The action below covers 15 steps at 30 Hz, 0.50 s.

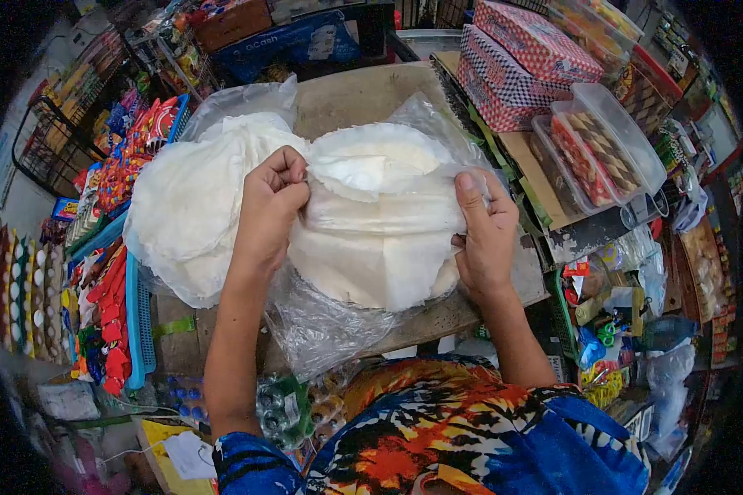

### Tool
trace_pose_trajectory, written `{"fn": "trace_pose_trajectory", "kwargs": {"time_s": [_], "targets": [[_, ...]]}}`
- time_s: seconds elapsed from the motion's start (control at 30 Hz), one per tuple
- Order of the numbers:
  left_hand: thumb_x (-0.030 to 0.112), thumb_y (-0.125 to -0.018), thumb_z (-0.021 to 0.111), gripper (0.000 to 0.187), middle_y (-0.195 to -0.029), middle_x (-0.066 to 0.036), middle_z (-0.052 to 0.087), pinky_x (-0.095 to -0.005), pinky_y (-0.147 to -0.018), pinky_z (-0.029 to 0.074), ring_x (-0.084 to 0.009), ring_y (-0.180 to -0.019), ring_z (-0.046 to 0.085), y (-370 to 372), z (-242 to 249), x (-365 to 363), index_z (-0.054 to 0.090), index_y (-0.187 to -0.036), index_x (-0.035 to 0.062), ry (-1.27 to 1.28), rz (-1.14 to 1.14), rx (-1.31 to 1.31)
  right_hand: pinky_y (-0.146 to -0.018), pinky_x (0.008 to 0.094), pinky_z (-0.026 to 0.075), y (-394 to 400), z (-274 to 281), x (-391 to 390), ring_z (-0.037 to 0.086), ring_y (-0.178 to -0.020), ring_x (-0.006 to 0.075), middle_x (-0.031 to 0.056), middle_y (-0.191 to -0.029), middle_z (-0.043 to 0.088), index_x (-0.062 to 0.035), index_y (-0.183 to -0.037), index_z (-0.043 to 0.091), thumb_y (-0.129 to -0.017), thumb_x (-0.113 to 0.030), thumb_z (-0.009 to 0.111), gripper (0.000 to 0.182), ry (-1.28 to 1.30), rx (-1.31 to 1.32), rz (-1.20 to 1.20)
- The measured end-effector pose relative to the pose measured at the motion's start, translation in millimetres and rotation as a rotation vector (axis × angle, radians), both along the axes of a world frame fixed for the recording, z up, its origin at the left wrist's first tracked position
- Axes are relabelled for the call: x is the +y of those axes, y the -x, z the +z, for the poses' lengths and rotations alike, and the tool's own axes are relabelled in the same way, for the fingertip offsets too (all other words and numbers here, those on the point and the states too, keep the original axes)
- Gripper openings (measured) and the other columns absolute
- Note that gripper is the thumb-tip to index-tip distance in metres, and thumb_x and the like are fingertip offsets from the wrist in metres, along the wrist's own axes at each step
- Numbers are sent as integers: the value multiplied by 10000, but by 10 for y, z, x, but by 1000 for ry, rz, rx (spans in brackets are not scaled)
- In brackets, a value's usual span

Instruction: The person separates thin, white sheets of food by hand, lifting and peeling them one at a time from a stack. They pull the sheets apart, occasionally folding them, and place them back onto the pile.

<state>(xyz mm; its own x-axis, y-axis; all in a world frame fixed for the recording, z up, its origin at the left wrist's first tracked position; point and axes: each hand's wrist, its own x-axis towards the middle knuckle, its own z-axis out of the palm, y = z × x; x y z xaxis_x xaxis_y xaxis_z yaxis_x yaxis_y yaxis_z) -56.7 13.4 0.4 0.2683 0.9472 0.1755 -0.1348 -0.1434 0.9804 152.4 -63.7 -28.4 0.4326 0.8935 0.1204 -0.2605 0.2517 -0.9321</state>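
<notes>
A thin, round, off-white wrapper sheet [371, 216], like a spring roll wrapper, stretches between my two hands with folds across it. My left hand [274, 198] pinches its left edge, fingers closed. At the opposite edge, my right hand [485, 223] grips the sheet between thumb and fingers. Beneath lies a stack of similar wrappers [347, 276] on clear plastic [330, 326]. To the left, beside my left hand, a second, wider pile of wrappers [182, 210] rests on another plastic bag.
The wooden board [371, 91] carries both piles. Checkered boxes [516, 70] and clear plastic tubs of wafer sticks [594, 153] stand at right. A blue basket [140, 313] with red packets borders the left. Egg trays [26, 289] sit farther left.
</notes>
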Motion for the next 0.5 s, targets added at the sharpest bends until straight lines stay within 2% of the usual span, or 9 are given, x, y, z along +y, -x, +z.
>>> {"fn": "trace_pose_trajectory", "kwargs": {"time_s": [0.37,0.43,0.47,0.5], "targets": [[-81,-678,441,159,-710,48,461,-181,-534,294,-19,-601,391,93,20,47,452,-744,62,-72,19,-13,-406,166,417,-92,-36,-56,557,-591,18,-41,-785,616,-81,-1019,622,-891,-322,627,273,29,-30,-40],[-51,-651,428,187,-761,15,509,-185,-618,336,-45,-708,465,94,22,35,465,-799,58,58,-96,73,-441,179,442,-147,-47,-67,570,-625,30,-28,-803,618,-80,-1023,623,-904,-323,606,272,85,-99,35],[-51,-651,428,187,-761,15,509,-185,-618,336,-45,-708,465,87,25,27,465,-799,58,57,-96,70,-441,179,442,-170,-35,-76,570,-625,30,-28,-803,618,-80,-1023,623,-904,-323,606,272,84,-102,35],[-42,-650,424,256,-810,-22,563,-196,-658,378,-66,-752,512,75,30,18,493,-885,35,70,-100,93,-508,194,460,-192,-17,-85,572,-665,39,-18,-818,622,-64,-1035,616,-909,-318,599,284,156,-127,143]]}}
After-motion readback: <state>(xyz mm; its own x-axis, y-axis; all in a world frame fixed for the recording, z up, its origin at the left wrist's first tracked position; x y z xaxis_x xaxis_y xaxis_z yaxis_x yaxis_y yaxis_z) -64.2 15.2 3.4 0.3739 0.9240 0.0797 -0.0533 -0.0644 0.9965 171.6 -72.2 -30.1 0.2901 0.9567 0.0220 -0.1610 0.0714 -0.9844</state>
